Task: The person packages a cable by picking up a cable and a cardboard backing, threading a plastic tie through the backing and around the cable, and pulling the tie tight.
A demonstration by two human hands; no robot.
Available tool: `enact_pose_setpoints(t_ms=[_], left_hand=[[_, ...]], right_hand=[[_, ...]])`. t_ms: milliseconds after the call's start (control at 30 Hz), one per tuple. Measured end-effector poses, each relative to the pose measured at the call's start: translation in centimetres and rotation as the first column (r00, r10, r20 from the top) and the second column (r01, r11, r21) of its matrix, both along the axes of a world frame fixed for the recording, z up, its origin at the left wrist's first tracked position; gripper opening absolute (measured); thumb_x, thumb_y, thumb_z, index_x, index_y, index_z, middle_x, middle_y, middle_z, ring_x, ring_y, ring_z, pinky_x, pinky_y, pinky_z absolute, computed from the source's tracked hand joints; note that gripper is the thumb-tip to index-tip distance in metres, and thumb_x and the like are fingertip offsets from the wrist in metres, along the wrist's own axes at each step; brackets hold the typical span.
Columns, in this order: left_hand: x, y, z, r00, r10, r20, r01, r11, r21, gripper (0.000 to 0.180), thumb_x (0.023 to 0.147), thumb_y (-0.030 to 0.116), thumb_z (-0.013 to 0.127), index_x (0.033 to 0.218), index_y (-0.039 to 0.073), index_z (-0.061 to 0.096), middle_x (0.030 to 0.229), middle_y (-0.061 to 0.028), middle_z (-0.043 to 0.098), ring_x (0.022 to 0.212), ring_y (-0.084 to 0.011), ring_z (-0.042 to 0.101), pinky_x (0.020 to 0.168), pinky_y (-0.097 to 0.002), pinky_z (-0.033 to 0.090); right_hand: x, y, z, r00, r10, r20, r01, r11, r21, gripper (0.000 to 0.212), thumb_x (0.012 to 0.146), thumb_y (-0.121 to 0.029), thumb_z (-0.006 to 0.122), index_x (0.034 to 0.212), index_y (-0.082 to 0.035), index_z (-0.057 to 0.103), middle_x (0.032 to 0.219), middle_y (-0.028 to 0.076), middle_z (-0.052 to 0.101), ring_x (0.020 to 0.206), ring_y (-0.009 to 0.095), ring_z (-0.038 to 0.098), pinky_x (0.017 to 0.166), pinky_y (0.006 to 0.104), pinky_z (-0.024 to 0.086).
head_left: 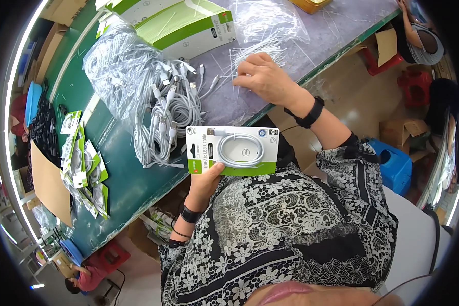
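Observation:
My left hand (205, 184) grips the lower left of a white and green backing card (199, 145), thumb in front and fingers hidden behind. A white USB cable (241, 164) lies coiled on the card's face, its plug near the upper left. Over the edge of a loose pile of thin white plastic ties (270, 51), my right hand (268, 79) is closed, thumb and forefinger pinched. Whatever sits between those fingertips is too small to make out. Left of the hands, many grey-white cables (176, 107) spill from a clear plastic bag (115, 66).
Carded cables (84, 168) are heaped at the left of the green tabletop (132, 186), near a brown cardboard sheet (50, 186). Green and white boxes (199, 33) stand at the back. A blue plastic stool (390, 166) is to my right. Other people sit farther off.

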State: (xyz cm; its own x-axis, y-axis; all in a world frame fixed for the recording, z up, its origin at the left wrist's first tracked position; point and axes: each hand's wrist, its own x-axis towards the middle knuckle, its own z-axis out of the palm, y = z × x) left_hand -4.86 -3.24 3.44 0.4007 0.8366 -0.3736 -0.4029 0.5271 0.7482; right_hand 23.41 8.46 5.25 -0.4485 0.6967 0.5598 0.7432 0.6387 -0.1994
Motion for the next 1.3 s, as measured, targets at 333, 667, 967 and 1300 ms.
enact_pose_setpoints(t_ms=[333, 667, 967, 1300], left_hand=[[3.0, 2.3, 2.7, 0.938, 0.055, 0.343, -0.055, 0.998, -0.008, 0.053, 0.087, 0.006, 0.06, 0.135, 0.004, 0.037, 0.128, -0.0095, 0.051, 0.117, -0.0217, 0.052, 0.097, -0.0361, 0.045], [5.3, 9.6, 6.3, 0.327, 0.115, 0.938, 0.129, 0.978, -0.165, 0.033, 0.092, 0.016, 0.059, 0.121, 0.003, 0.05, 0.114, -0.0079, 0.056, 0.098, -0.0155, 0.055, 0.075, -0.0243, 0.053], [5.9, 11.3, 8.2, 0.003, 0.369, 0.929, 0.331, 0.877, -0.349, 0.016, 0.085, -0.002, 0.059, 0.098, -0.005, 0.051, 0.082, -0.0066, 0.052, 0.074, -0.0144, 0.058, 0.061, -0.0195, 0.056], [6.1, 11.2, 8.8, -0.009, 0.417, 0.909, 0.324, 0.861, -0.392, 0.016, 0.083, -0.007, 0.055, 0.098, -0.006, 0.049, 0.078, -0.0076, 0.052, 0.067, -0.0151, 0.058, 0.055, -0.0207, 0.056]], right_hand=[[0.4, 2.8, 1.5, 0.929, 0.267, -0.255, -0.298, 0.95, -0.09, 0.011, 0.074, -0.005, 0.065, 0.081, -0.012, 0.061, 0.087, 0.0, 0.061, 0.092, 0.019, 0.052, 0.087, 0.0315, 0.039], [-2.4, 2.0, 6.8, 0.848, 0.221, -0.482, -0.224, 0.973, 0.054, 0.011, 0.075, 0.001, 0.067, 0.081, -0.007, 0.06, 0.086, 0.005, 0.061, 0.088, 0.021, 0.057, 0.081, 0.0311, 0.044], [-6.2, -0.6, 10.1, 0.84, 0.099, -0.534, -0.087, 0.995, 0.048, 0.016, 0.072, 0.002, 0.068, 0.083, -0.008, 0.063, 0.083, 0.004, 0.06, 0.084, 0.021, 0.057, 0.077, 0.0317, 0.043], [-7.2, -0.2, 9.3, 0.873, 0.086, -0.479, -0.029, 0.992, 0.124, 0.015, 0.07, -0.001, 0.069, 0.082, -0.008, 0.064, 0.08, 0.002, 0.06, 0.082, 0.021, 0.058, 0.077, 0.0325, 0.042]])
